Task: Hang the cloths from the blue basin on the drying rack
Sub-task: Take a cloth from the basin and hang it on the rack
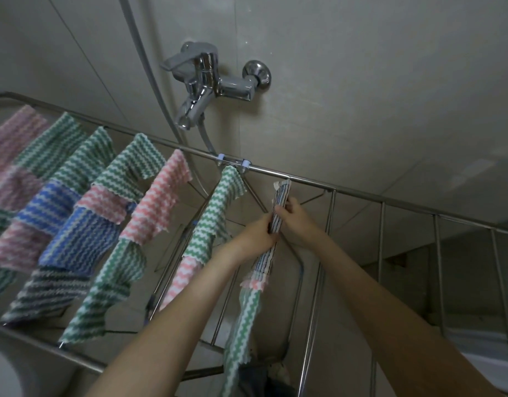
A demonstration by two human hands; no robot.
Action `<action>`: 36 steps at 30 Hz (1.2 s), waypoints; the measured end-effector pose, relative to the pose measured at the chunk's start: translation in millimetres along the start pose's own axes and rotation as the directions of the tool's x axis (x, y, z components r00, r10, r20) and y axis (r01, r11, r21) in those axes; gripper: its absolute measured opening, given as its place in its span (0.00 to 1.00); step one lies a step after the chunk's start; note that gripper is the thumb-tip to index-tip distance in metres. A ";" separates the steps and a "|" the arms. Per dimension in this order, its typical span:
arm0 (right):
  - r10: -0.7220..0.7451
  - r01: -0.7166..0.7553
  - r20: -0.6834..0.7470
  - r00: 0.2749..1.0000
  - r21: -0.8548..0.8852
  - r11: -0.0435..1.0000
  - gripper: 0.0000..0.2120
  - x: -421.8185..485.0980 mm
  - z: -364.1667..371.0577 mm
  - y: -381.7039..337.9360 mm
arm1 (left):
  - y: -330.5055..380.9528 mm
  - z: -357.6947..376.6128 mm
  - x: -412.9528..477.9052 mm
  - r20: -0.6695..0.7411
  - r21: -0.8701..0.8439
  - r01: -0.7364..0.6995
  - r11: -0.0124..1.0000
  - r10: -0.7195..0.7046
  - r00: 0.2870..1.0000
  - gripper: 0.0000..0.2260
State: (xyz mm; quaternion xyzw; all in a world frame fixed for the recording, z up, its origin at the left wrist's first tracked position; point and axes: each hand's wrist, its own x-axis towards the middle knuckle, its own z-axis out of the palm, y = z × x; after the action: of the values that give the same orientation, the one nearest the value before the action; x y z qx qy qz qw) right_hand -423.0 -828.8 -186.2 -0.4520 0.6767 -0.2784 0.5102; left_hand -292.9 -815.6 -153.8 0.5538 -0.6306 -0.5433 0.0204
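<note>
A metal drying rack [361,193] stretches across the view, its left rods covered with several striped cloths in pink, green and blue. On a rod near the middle hangs a blue-grey striped cloth [280,204], seen edge on. My left hand [257,236] and my right hand [293,219] both grip this cloth from either side. Below it on the same rod hang a pink cloth [254,283] and a green cloth [242,322]. The blue basin is not visible.
A chrome shower mixer tap [210,81] with a hose is fixed to the tiled wall behind the rack. The rods at the right of the rack [439,267] are bare. A green cloth [215,219] hangs on the rod just left of my hands.
</note>
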 end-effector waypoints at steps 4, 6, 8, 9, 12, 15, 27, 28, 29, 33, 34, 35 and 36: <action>-0.114 0.103 -0.115 0.987 -0.098 0.990 0.26 -9.9 -1.6 -7.4 | 7.6 -4.9 -17.3 -0.141 0.089 0.001 0.996 0.012 0.990 0.27; -0.204 0.174 -0.114 0.972 -0.230 0.958 0.33 -24.2 -0.1 -21.0 | 8.2 -8.3 -33.4 -0.219 0.123 -0.002 0.992 0.030 0.975 0.27; -0.279 0.242 -0.067 0.958 -0.335 0.911 0.36 -38.7 5.5 -36.5 | 7.0 -13.7 -50.5 -0.296 0.144 0.008 0.989 0.036 0.954 0.27; -0.329 0.294 -0.028 0.944 -0.380 0.877 0.36 -47.6 11.2 -44.6 | 4.4 -16.5 -63.0 -0.343 0.149 0.022 0.989 0.030 0.939 0.27; -0.483 0.478 0.116 0.868 -0.460 0.748 0.35 -72.6 36.5 -62.4 | -10.1 -21.9 -104.6 -0.493 0.165 0.065 0.984 0.026 0.869 0.26; -0.569 0.616 0.255 0.782 -0.459 0.641 0.32 -103.2 74.7 -79.5 | -33.3 -26.2 -156.3 -0.640 0.123 0.138 0.983 -0.027 0.768 0.23; -0.596 0.978 0.802 0.044 0.089 0.191 0.11 -303.1 298.5 -122.9 | -166.6 15.5 -437.4 -0.869 -0.379 0.441 0.813 -0.477 0.132 0.13; -0.575 0.974 0.818 -0.033 0.156 0.167 0.10 -325.9 319.6 -124.8 | -177.3 24.3 -462.3 -0.856 -0.431 0.449 0.782 -0.512 0.070 0.14; -0.552 0.966 0.829 -0.092 0.210 0.154 0.11 -343.0 335.9 -125.3 | -184.1 31.5 -480.4 -0.841 -0.473 0.450 0.757 -0.541 0.027 0.14; -0.426 0.913 0.852 -0.303 0.388 0.126 0.13 -444.3 411.4 -114.1 | -227.3 74.4 -566.3 -0.739 -0.654 0.432 0.621 -0.647 -0.189 0.13; -0.393 0.894 0.848 -0.357 0.432 0.119 0.13 -472.3 430.5 -106.7 | -239.9 86.8 -587.2 -0.698 -0.700 0.422 0.576 -0.677 -0.234 0.12; -0.337 0.871 0.845 -0.415 0.476 0.121 0.14 -503.8 450.3 -96.7 | -251.4 102.4 -610.2 -0.650 -0.747 0.406 0.527 -0.706 -0.280 0.12; -0.287 0.853 0.841 -0.459 0.507 0.121 0.15 -527.5 464.6 -87.5 | -261.0 115.2 -627.4 -0.609 -0.783 0.383 0.489 -0.728 -0.315 0.12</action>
State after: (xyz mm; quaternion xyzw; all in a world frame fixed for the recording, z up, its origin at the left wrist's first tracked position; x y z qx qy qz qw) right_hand 80.7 -355.2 -32.2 -0.9133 -0.2010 -0.0148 0.3539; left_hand 53.3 -233.9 -24.2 0.9724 -0.0038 -0.0446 0.2289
